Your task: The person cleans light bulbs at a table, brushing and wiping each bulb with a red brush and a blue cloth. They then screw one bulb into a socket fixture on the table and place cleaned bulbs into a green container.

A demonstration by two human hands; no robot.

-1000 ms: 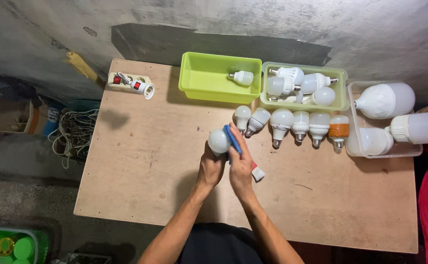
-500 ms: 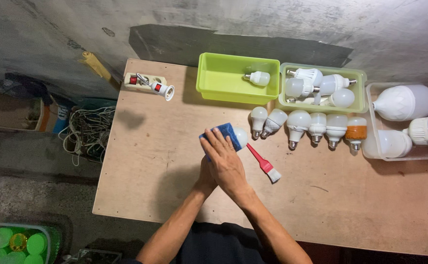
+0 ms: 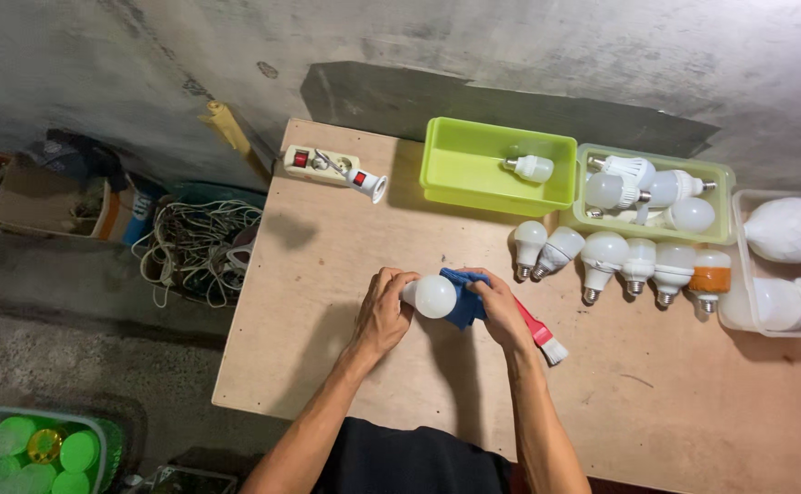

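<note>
Your hands have come down over the tabletop (image 3: 345,274), the left hand (image 3: 384,311) now gripping the white bulb (image 3: 433,296) by its base, the right hand (image 3: 499,309) pressing the blue cloth (image 3: 462,302) to its dome, so wiping looks underway; the bulb lies level, long axis left-right, dome pointing right.

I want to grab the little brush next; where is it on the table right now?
In the head view, the red-handled brush lies on the wooden table, just right of the right hand, below the row of loose bulbs.
</note>
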